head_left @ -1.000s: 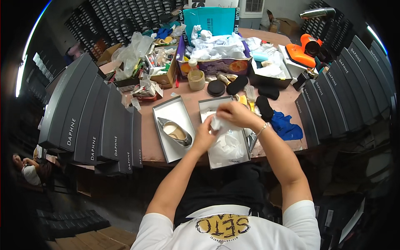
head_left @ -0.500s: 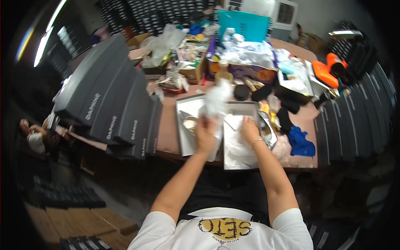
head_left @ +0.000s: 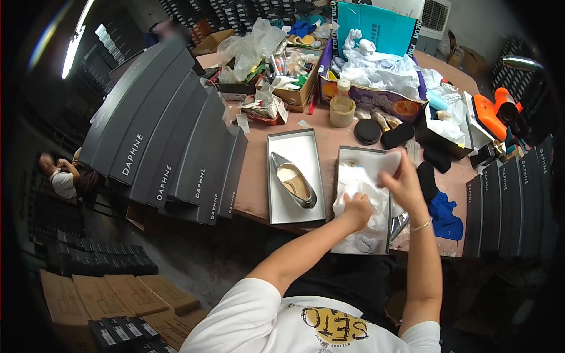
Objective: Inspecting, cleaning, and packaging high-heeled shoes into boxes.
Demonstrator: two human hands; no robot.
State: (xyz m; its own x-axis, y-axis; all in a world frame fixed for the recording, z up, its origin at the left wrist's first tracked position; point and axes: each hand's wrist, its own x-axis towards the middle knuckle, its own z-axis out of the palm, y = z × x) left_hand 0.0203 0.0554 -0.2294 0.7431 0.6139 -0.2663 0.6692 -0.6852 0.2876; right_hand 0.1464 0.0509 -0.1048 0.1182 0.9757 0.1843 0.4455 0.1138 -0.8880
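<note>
"Doing what with the left hand (head_left: pixel 356 210)?"

"Resting on white tissue (head_left: pixel 379 221) inside the grey-rimmed box (head_left: pixel 353 154), with fingertips down among the folds. Can't tell whether pinching or merely pressing."

"And with the right hand (head_left: pixel 404 187)?"

"Grasping a white sheet (head_left: pixel 385 162) near its edge, apparently between thumb and fingers, just beyond and to the right of the left hand, above the same box."

"How to handle that well?"

"Better to press lightly with the left hand (thin stuff, probably quick to crease or tear) and to smooth outward from the palm rather than drag. Keep the sheet pinched near its edge, clear of the left hand's knuckles, to avoid snagging."

"And look where for the silver shoe (head_left: pixel 292 179)?"

"To the left of the left hand, near but untouched: lying in the other box (head_left: pixel 302 146) on the worktop (head_left: pixel 256 176), with toe pointing away. Mind, too, a silvery piece (head_left: pixel 399 223) just below the right hand, mostly hidden; perhaps a second shoe."
</note>
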